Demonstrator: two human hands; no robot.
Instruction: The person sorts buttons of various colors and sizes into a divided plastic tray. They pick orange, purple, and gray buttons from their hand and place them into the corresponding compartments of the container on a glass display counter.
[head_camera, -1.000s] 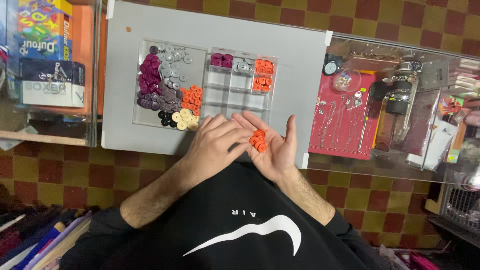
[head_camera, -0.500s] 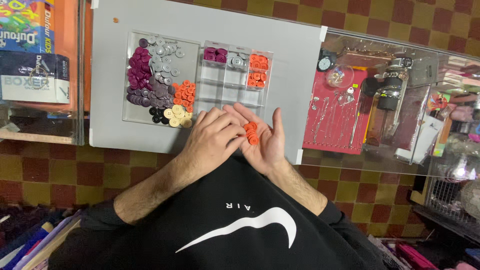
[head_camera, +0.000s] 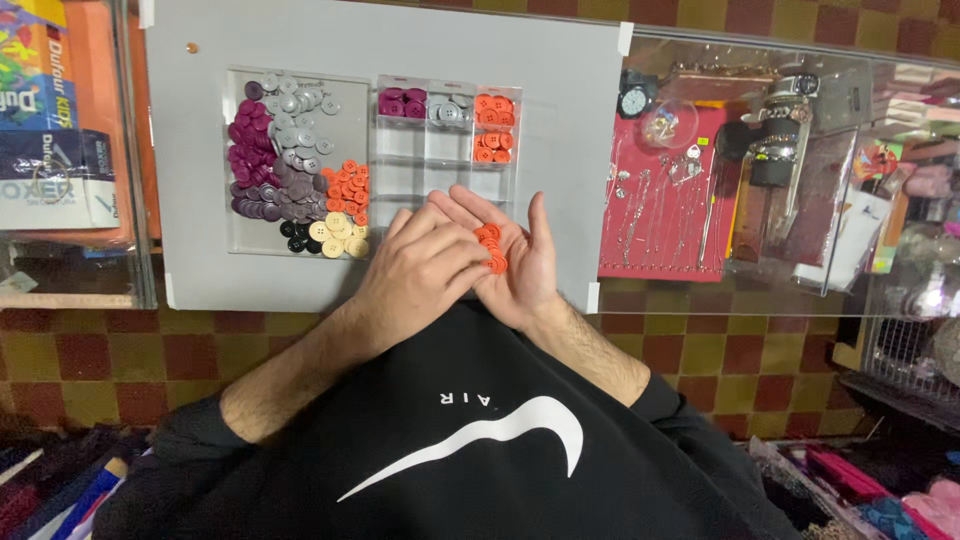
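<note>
Orange buttons (head_camera: 490, 248), a small cluster of them, lie in the cupped palm of the right hand (head_camera: 515, 255), which is spread flat and grips nothing; the left hand (head_camera: 425, 270) curls over it, fingertips pinching at the cluster. Judged from this, the palm is a poor shelf: any tilt, or a clumsy pinch, could send buttons rolling off the grey board (head_camera: 180, 180) and down to the chequered tile floor (head_camera: 60, 360). Taking the clear sorting tray (head_camera: 445, 165) as landmark: to its left sits a shallow clear tray (head_camera: 240, 235) heaped with purple, grey, orange, cream and black buttons; the hands hover just below it; its top-row cells hold purple, grey and orange buttons. Further right, a glass counter (head_camera: 850, 290) covers a red display pad (head_camera: 665, 230) of jewellery, with watches beside it.
</note>
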